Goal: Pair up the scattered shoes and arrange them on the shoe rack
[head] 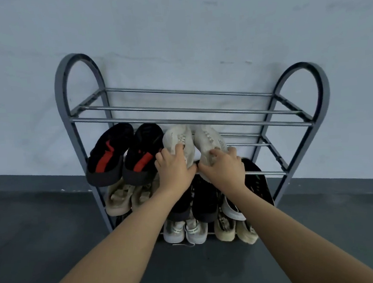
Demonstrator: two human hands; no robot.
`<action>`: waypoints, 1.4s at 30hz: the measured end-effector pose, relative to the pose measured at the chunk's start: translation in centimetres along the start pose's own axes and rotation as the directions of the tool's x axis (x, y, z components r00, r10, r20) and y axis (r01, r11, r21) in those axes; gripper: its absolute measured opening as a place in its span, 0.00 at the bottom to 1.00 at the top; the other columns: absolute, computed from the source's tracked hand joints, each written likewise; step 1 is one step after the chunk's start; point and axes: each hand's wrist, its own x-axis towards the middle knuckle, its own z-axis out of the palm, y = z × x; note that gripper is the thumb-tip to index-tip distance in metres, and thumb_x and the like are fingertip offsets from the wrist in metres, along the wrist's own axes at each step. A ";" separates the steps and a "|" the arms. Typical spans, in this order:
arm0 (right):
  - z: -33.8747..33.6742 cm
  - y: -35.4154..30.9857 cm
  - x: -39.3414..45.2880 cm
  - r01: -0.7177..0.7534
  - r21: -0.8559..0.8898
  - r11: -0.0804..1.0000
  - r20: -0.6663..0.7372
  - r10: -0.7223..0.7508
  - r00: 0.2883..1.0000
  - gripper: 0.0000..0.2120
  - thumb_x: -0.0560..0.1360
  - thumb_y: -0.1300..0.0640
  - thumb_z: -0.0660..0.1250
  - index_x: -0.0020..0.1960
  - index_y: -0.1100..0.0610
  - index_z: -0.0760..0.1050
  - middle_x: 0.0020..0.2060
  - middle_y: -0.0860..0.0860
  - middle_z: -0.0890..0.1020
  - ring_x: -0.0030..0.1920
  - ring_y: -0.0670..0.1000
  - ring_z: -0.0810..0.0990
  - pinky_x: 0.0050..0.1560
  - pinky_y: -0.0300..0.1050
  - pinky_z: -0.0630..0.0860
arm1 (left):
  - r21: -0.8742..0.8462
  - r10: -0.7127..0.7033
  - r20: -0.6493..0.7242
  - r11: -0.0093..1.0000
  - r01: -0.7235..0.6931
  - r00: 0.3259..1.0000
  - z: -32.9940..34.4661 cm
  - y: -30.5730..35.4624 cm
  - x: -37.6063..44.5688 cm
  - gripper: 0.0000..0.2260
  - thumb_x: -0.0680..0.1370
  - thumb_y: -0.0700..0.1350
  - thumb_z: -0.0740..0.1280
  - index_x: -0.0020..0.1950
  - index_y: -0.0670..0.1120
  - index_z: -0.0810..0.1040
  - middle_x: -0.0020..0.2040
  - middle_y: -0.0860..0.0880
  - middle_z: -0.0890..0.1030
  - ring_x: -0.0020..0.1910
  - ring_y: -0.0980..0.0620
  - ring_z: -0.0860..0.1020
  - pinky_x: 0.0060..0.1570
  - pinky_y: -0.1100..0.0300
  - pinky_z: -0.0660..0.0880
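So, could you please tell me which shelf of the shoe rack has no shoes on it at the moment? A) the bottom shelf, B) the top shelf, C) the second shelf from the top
B: the top shelf shows only bare metal bars, while the black-and-red shoes and the off-white sneakers under both hands sit on the shelf below, with more shoes on the lower levels.

Both bare arms reach forward, side by side. The left hand (174,168) and the right hand (223,168) are palm down, fingers curled in a grip, thumbs almost touching
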 end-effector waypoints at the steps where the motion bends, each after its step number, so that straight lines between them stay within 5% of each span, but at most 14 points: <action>1: 0.2 0.4 0.0 0.022 -0.038 0.999 0.010 -0.022 1.000 0.23 0.70 0.40 0.65 0.61 0.50 0.74 0.60 0.56 0.70 0.57 0.62 0.71 0.60 0.53 0.68 | -0.004 -0.002 0.015 1.000 0.002 1.000 0.3 -0.3 0.0 0.27 0.72 0.53 0.68 0.68 0.48 0.65 0.62 0.39 0.67 0.60 0.39 0.64 0.59 0.49 0.62; 8: 0.3 2.3 0.5 0.034 0.091 0.995 -0.121 -0.023 0.992 0.14 0.73 0.46 0.66 0.54 0.50 0.80 0.61 0.57 0.73 0.57 0.64 0.70 0.61 0.53 0.62 | -0.185 -0.041 -0.015 0.982 0.038 0.999 0.7 -0.2 0.8 0.22 0.71 0.50 0.69 0.64 0.48 0.69 0.60 0.41 0.70 0.57 0.40 0.67 0.59 0.50 0.63; 15: 1.8 2.7 1.5 0.010 0.091 0.996 -0.050 -0.005 0.999 0.16 0.74 0.45 0.65 0.58 0.50 0.79 0.64 0.55 0.70 0.61 0.63 0.65 0.64 0.54 0.58 | -0.052 -0.011 0.031 0.999 0.012 0.999 2.1 -0.2 1.0 0.26 0.72 0.52 0.68 0.67 0.47 0.66 0.61 0.40 0.66 0.59 0.39 0.65 0.62 0.48 0.62; 27: 1.7 3.2 1.1 0.115 0.015 0.993 0.032 -0.115 0.993 0.18 0.75 0.42 0.61 0.62 0.47 0.75 0.66 0.49 0.72 0.61 0.64 0.66 0.64 0.53 0.59 | -0.011 0.070 0.332 0.997 -0.070 0.941 0.3 -1.6 0.4 0.32 0.76 0.57 0.61 0.75 0.52 0.50 0.74 0.42 0.53 0.72 0.37 0.53 0.70 0.45 0.56; 37: -1.2 3.1 0.2 0.106 -0.168 0.980 0.103 -0.090 0.991 0.24 0.76 0.41 0.57 0.70 0.48 0.65 0.68 0.55 0.67 0.66 0.63 0.64 0.67 0.58 0.58 | 0.127 0.099 0.173 0.984 -0.122 0.980 -2.3 -0.5 -0.7 0.22 0.76 0.53 0.61 0.67 0.46 0.67 0.66 0.43 0.68 0.63 0.41 0.66 0.59 0.50 0.68; 39: -3.8 2.5 0.2 0.070 -0.136 0.988 0.171 -0.046 0.984 0.21 0.77 0.46 0.57 0.67 0.52 0.68 0.64 0.56 0.71 0.62 0.61 0.69 0.63 0.56 0.64 | 0.149 0.073 0.173 0.984 -0.099 0.982 -5.0 0.8 -0.6 0.16 0.77 0.50 0.61 0.60 0.43 0.72 0.61 0.44 0.72 0.58 0.42 0.71 0.52 0.52 0.71; 42: -9.8 1.1 -0.9 0.021 -0.025 0.999 0.208 -0.015 0.978 0.10 0.77 0.53 0.57 0.44 0.57 0.73 0.43 0.55 0.76 0.41 0.55 0.76 0.40 0.46 0.71 | 0.123 0.026 0.216 0.991 -0.054 0.976 -10.6 2.7 -0.8 0.12 0.77 0.49 0.60 0.53 0.43 0.75 0.55 0.45 0.75 0.51 0.46 0.74 0.46 0.54 0.73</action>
